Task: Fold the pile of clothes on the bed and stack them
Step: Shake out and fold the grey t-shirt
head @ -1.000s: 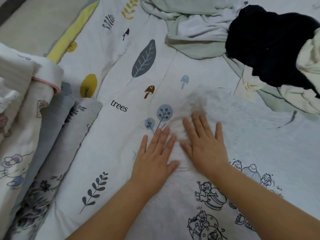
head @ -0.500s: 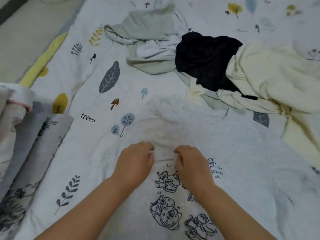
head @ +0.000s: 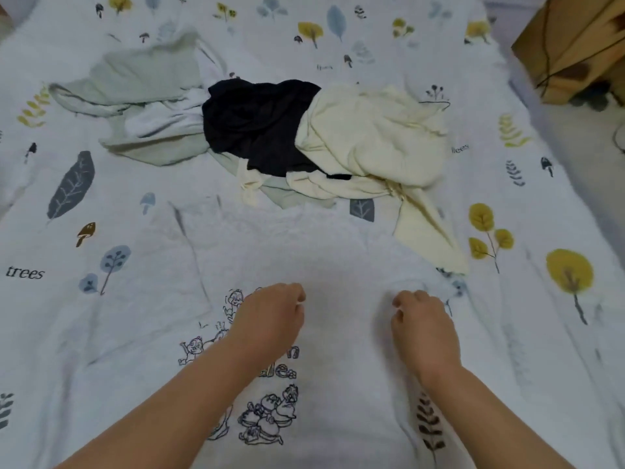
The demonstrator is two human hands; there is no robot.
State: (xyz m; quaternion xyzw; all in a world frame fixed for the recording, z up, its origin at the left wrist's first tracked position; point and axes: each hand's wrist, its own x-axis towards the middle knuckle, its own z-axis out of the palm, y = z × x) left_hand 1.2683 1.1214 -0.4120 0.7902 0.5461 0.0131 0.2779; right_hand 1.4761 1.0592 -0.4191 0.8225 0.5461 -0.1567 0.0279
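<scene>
A white T-shirt (head: 338,265) with black cartoon line drawings lies spread flat on the bed in front of me. My left hand (head: 270,316) rests on it near the drawings, fingers curled. My right hand (head: 422,323) is a little to the right, fingers curled on the same cloth. Whether either hand pinches the fabric I cannot tell. Beyond the shirt lies a loose pile: a pale green garment (head: 145,79), a black garment (head: 257,123) and a cream garment (head: 372,140).
The bed sheet (head: 541,198) is white with printed leaves, trees and mushrooms. A brown cardboard box (head: 575,45) stands off the bed at the upper right, with grey floor (head: 592,164) along the right edge.
My hands went from flat and side by side to curled, then moved apart to the right across the shirt. The view swung right; the folded stack at the left has left the frame.
</scene>
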